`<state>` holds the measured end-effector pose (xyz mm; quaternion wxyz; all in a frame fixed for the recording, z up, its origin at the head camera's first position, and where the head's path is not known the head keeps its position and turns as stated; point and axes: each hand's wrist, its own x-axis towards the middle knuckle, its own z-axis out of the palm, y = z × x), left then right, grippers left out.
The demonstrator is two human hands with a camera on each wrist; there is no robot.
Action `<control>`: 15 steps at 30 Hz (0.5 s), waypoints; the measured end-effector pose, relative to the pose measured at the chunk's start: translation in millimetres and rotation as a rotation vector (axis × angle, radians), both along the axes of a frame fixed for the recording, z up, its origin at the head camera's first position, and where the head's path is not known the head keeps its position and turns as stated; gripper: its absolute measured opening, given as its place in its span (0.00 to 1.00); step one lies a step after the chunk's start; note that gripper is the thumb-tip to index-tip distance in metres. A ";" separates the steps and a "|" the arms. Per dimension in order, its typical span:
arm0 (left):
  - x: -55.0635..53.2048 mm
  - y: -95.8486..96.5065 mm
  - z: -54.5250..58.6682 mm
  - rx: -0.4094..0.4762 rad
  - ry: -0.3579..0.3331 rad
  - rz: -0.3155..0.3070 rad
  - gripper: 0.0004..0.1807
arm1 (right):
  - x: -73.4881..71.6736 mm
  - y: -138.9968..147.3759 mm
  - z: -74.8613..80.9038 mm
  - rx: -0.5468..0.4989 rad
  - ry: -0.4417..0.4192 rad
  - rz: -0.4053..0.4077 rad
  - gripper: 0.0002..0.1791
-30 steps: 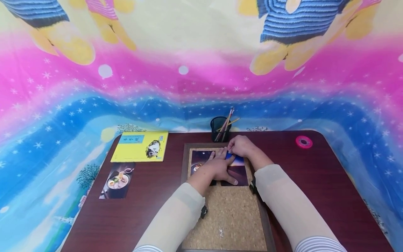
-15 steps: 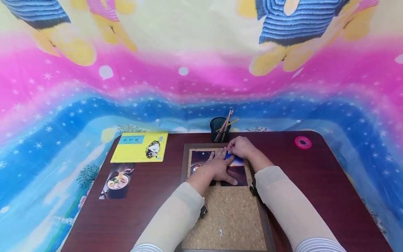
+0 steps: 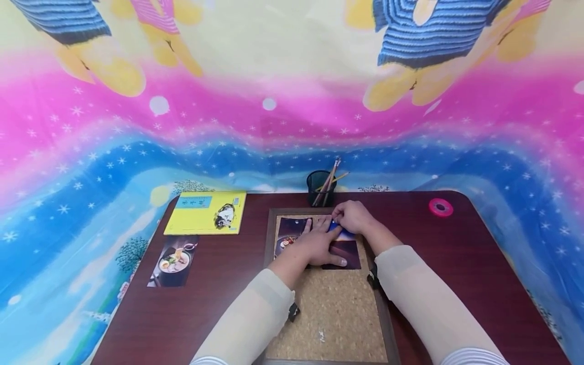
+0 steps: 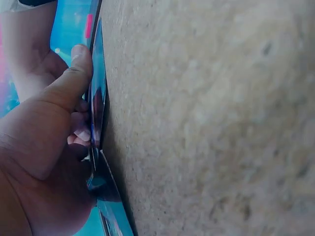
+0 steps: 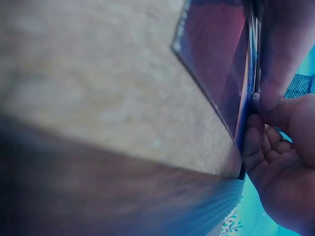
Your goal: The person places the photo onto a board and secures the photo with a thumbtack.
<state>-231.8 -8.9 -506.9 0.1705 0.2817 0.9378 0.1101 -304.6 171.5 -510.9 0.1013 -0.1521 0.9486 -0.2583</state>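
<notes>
A framed corkboard (image 3: 337,309) lies on the table with two photos side by side near its far end. My left hand (image 3: 316,247) rests with spread fingers across both photos, its thumb on the right photo (image 3: 349,251). At that photo's upper edge my right hand (image 3: 353,217) pinches a small pale pushpin (image 5: 255,101), mostly hidden by thumb and finger. The left photo (image 3: 286,233) shows a bowl of food and has a small pale dot near its top edge; my left hand covers part of it. In the left wrist view, the photos stand slightly off the cork in places.
Left of the board lie a ramen photo (image 3: 173,262) and a yellow book (image 3: 205,213). A black mesh cup (image 3: 321,188) with several pencils stands behind the board. A pink round object (image 3: 440,207) lies at the far right. Small pale bits (image 3: 321,336) sit on the near cork.
The head view has shifted slightly. Both hands stay in nearly the same place on the photos, the right still pinching at the upper edge.
</notes>
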 end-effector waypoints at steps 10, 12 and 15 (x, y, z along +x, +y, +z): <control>1.3 -7.3 -3.5 0.134 -0.018 -0.043 0.54 | 11.5 26.7 -1.0 -0.105 -0.040 0.040 0.12; 1.2 -10.4 -2.9 0.158 -0.020 -0.042 0.53 | 14.4 32.1 0.5 -0.106 -0.045 0.030 0.12; 1.9 -15.4 -0.2 0.182 -0.035 -0.031 0.51 | 18.4 38.8 2.2 -0.096 -0.047 0.023 0.13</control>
